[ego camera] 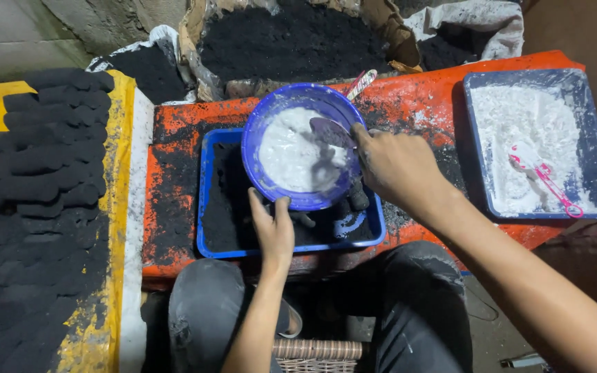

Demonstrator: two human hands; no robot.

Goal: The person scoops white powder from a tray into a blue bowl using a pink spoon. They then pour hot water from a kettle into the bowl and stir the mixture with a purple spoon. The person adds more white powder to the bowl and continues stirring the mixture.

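Blue bowl (303,148) of grey-white paste, left hand (273,231) gripping its rim, right hand (396,166) gripping spoon (331,131)

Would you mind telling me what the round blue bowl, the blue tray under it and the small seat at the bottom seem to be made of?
The blue bowl, gripped by the left hand, looks like glossy moulded plastic: uniform colour, soft sheen on the rim. The blue tray seems plastic too, with a smooth rounded lip, dulled by black powder. The seat appears woven wicker or rattan, judging by its pale interlaced strands.
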